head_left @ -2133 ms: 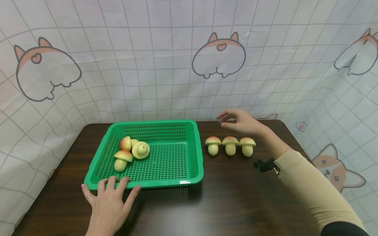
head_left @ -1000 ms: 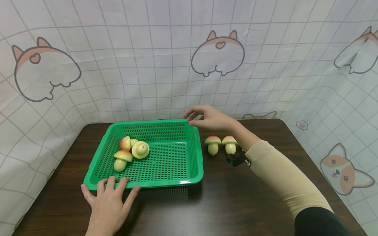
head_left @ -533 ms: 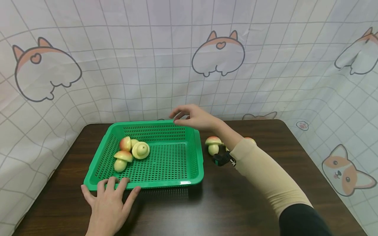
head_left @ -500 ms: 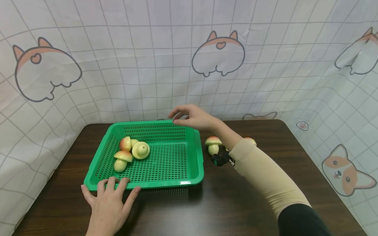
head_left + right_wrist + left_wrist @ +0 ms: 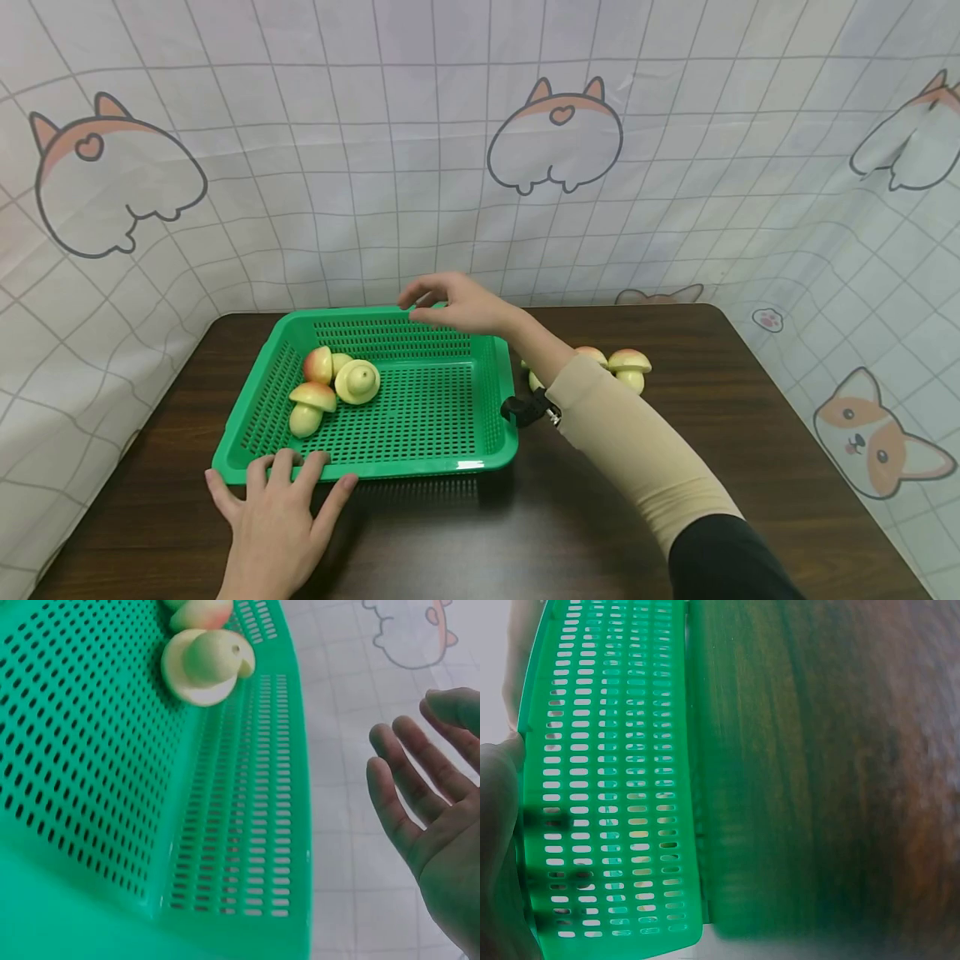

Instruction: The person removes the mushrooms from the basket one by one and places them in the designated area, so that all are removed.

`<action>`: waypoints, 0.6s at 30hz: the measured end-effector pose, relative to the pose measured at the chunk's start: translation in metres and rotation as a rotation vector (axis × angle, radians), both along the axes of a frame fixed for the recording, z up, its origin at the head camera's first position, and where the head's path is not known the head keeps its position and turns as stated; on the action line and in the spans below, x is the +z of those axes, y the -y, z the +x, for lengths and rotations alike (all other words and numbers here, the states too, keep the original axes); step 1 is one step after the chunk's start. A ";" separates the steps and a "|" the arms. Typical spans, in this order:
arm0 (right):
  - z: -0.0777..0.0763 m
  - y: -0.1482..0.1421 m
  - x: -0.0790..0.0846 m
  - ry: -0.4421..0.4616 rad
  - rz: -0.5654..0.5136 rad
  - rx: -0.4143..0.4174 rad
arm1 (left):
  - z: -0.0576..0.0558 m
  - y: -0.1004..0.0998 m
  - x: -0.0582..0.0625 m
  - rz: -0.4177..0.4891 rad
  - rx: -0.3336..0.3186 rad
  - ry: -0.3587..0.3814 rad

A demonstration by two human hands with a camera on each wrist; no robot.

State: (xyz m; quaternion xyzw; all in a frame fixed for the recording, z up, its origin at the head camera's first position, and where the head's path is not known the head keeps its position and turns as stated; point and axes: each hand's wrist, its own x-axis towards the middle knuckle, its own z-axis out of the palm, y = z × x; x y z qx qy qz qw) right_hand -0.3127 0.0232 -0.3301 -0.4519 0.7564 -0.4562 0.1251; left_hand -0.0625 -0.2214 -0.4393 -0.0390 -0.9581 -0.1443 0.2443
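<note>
My left hand [image 5: 277, 517] holds the near rim of a green plastic basket [image 5: 420, 468], its middle fingers bent over the edge. In the left wrist view, dark finger shapes show through the slotted wall. Inside the basket, at the left, lie three toy mushrooms: an upright one [image 5: 311, 408], one with its stem up [image 5: 357, 382] and one on its side [image 5: 318, 365]. Over the far rim hovers my right hand [image 5: 461, 304], holding nothing, fingers loosely bent. The right wrist view has that hand [image 5: 450, 832] beside the basket wall, apart from the mushrooms.
Right of the basket, three more toy mushrooms stand in a row on the dark wooden table [image 5: 585, 500]. My right forearm partly covers them; the rightmost mushroom [image 5: 630, 367] shows best. A white gridded cloth [image 5: 420, 167] hangs close behind the table.
My right hand has travelled left from above the row of mushrooms to over the basket's far rim, empty throughout. The left hand, basket and mushrooms have kept their places.
</note>
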 end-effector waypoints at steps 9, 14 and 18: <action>0.000 0.023 -0.011 0.106 0.064 0.002 | 0.000 0.000 0.000 0.005 0.002 0.011; -0.001 0.034 -0.018 0.161 0.089 0.012 | -0.001 0.001 0.001 0.003 -0.001 0.004; -0.003 0.041 -0.026 0.192 0.110 0.022 | -0.001 0.001 0.000 -0.002 0.002 0.005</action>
